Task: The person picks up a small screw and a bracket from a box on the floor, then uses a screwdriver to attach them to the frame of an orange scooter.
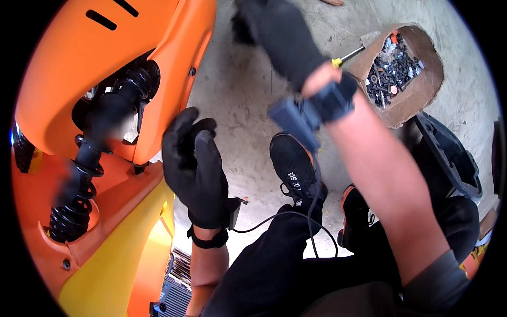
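Observation:
My left hand [193, 158], in a black glove, is beside the lower edge of an orange body panel [74, 37], fingers loosely curled and apart, with nothing visible in them. My right hand [280, 45], also gloved, reaches to the top middle over the floor; its fingers are blurred, so what it holds, if anything, is unclear. Behind that wrist, a tool with a yellow handle and metal shaft [348, 55] points toward a cardboard box [428, 68] of mixed small fasteners and fittings. A black shock absorber with coil springs [74, 211] shows through and below the panel's opening at left.
My feet [293, 164] are on the concrete floor [237, 100]. A black plastic part [449, 153] sits at right below the box. A yellow panel [116, 253] and a finned metal part [174, 293] are at lower left. Cables [280, 212] run from devices strapped to my wrists.

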The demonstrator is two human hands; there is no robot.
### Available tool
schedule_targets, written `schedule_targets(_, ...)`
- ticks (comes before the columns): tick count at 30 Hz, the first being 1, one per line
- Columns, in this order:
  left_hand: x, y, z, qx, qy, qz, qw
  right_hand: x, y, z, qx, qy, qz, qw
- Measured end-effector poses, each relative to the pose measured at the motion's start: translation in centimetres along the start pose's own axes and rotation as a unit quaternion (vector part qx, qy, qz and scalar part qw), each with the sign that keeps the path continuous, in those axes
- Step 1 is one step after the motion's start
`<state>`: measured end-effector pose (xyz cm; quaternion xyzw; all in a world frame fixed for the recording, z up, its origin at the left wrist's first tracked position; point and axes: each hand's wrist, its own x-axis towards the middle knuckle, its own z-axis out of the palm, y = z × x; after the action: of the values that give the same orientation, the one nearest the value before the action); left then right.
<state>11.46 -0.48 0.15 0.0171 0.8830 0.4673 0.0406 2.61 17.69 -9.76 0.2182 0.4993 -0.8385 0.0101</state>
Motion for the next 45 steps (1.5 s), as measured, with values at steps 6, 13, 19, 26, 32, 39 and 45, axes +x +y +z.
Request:
schedule_targets(6, 0.6, -0.9, 0.6, -0.026, -0.031, -0.080, 0.996, -6.4, 4.7, 5.3, -0.093, 0.080, -0.160, 0.979)
schedule_targets(13, 0.4, -0.7, -0.7, 0.113, -0.044, -0.055, 0.991, -6.1, 4.8, 7.9, -0.093, 0.116, -0.224, 0.963)
schedule_targets(19, 0.3, -1.1, 0.1, 0.031, -0.054, -0.082, 0.995, -6.3, 4.7, 5.9, -0.160, 0.101, -0.223, 0.956)
schedule_targets(26, 0.0, 0.0, 2.6, -0.033, -0.083, -0.076, 0.993, -9.9, 3.8, -1.2, -0.226, 0.176, -0.156, 0.945)
schedule_targets(32, -0.1, 0.4, 6.3, -0.113, -0.160, -0.061, 0.979, -11.4, -0.6, -5.4, -0.180, 0.228, -0.072, 0.954)
schedule_targets(39, -1.0, 1.0, 10.1, -0.054, -0.255, -0.018, 0.965, -8.6, -9.4, -14.4, -0.503, 0.133, -0.026, 0.854)
schedule_targets(45, -2.3, 1.9, 10.8, -0.091, -0.257, 0.002, 0.962, -7.7, -15.5, -20.4, -0.742, -0.023, 0.011, 0.670)
